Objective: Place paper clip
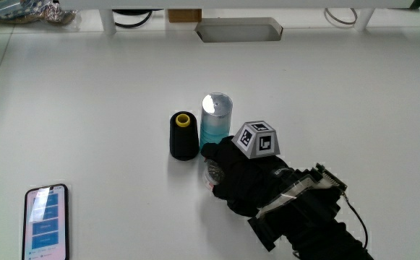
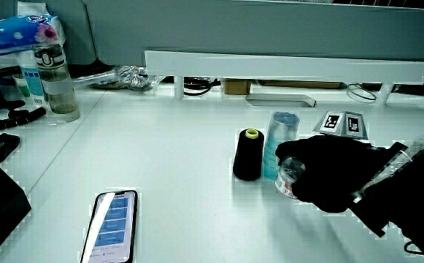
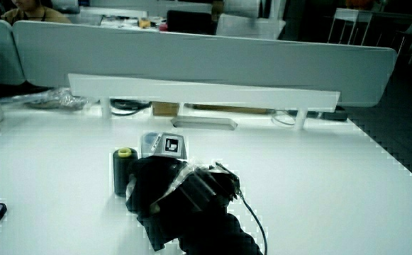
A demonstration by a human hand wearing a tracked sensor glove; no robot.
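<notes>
— Forearm in black comes in low at the desk's [image 1: 87,87] near edge, and the hand [image 1: 246,177] sits right beside the black thread spool [image 1: 183,136] with its yellow core.

— What's the grip doing?

— Fingers curled down over a small clear container [image 2: 287,177], closed around it, the thing resting on the desk. You see its clear rim poking out in a side view.

— And the paper clip?

— Can't make it out; whether it's inside that container, I cannot tell.

— What else is close?

— Blue-tinted bottle [image 1: 215,119] with a shiny cap stands touching the spool, just past the knuckles. Patterned cube [image 1: 257,139] rides on the glove. Phone [image 1: 47,221], screen lit, lies well apart at the near edge.
</notes>
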